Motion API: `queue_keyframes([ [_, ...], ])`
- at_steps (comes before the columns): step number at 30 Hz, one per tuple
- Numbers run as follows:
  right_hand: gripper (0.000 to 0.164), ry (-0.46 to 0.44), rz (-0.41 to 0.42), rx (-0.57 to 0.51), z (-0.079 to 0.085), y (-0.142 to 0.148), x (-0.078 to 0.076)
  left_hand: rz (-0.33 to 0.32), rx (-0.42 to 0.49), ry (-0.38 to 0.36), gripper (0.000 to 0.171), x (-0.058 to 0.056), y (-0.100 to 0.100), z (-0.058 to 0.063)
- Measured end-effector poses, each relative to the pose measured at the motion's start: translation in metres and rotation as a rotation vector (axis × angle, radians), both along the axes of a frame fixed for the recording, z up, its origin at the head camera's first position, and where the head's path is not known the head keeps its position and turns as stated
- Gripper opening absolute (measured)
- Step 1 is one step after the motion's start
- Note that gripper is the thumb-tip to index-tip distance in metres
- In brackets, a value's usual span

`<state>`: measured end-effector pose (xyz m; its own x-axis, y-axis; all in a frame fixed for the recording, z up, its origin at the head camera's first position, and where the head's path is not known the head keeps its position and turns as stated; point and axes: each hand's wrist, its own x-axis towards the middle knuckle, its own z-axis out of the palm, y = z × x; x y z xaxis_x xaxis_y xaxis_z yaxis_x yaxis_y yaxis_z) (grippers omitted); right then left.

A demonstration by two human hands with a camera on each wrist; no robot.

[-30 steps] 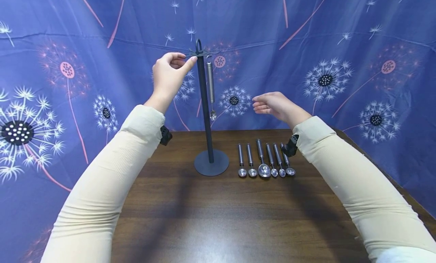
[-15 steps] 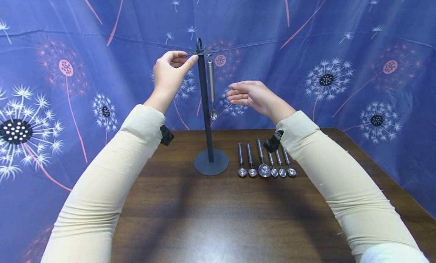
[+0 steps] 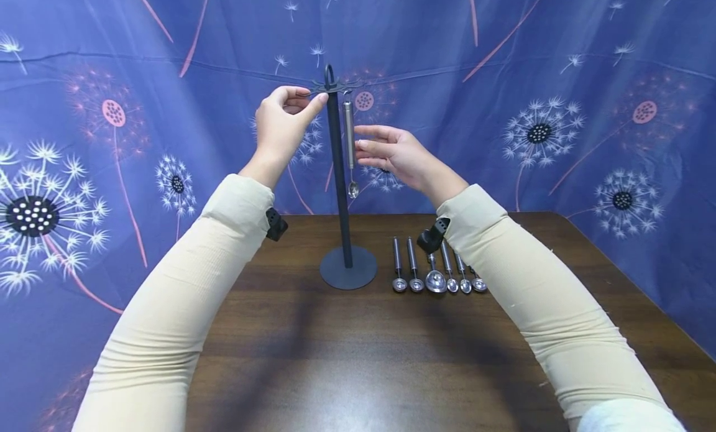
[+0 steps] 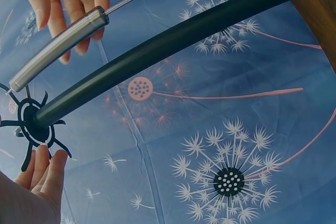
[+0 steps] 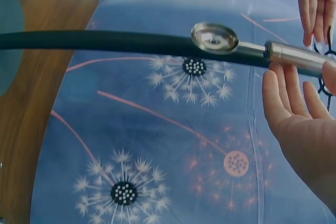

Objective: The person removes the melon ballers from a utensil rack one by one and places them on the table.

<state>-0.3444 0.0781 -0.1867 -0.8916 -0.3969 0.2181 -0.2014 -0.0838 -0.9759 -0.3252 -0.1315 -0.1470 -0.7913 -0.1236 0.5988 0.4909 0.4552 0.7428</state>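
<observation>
A black utensil stand (image 3: 340, 183) rises from a round base, with a ring of hooks (image 3: 337, 87) at its top. My left hand (image 3: 282, 124) pinches a hook on the left side of that ring between thumb and fingers. From a right-hand hook hangs a steel melon baller (image 3: 349, 137), handle up and bowl down; its bowl (image 5: 214, 38) shows clearly in the right wrist view. Beside the handle is my right hand (image 3: 399, 155), fingers loosely extended behind it. In the right wrist view the fingertips (image 5: 277, 72) lie close to the handle; whether they touch it, I cannot tell.
Several steel scoops lie in a row right of the stand's base (image 3: 348, 276), among them a larger scoop (image 3: 436, 281); my right forearm and wrist camera partly cover them. The brown wooden table (image 3: 335, 357) ends at a blue dandelion-print cloth (image 3: 537, 59).
My right hand has moved left and slightly up, from apart to right beside the hanging melon baller. The left hand keeps its hold on the hook ring.
</observation>
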Motion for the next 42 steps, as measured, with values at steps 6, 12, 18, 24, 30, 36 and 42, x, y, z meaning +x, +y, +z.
queue_keyframes([
  [6,0.048,0.047,-0.029,0.018,-0.001,-0.01,0.003,-0.008,0.005,0.009,0.048,0.0,0.001,0.0],
  [12,0.045,0.086,-0.056,0.023,0.0,-0.013,0.005,0.001,-0.002,0.013,0.047,0.0,0.002,0.0],
  [18,0.042,0.129,-0.08,0.026,0.001,-0.012,0.012,0.018,-0.013,0.031,0.047,0.001,-0.001,0.0],
  [24,0.045,0.143,-0.112,0.031,0.002,-0.01,0.016,0.017,-0.021,0.007,0.05,0.001,0.0,0.001],
  [30,0.048,0.133,-0.119,0.037,0.002,-0.008,0.02,0.015,-0.024,0.005,0.049,0.001,0.002,-0.001],
  [36,0.048,0.14,-0.124,0.038,0.003,-0.006,0.025,0.008,-0.009,0.024,0.048,0.0,0.001,0.0],
  [42,0.05,0.136,-0.148,0.053,0.0,0.003,0.027,-0.001,0.016,0.023,0.046,0.001,0.002,0.001],
])
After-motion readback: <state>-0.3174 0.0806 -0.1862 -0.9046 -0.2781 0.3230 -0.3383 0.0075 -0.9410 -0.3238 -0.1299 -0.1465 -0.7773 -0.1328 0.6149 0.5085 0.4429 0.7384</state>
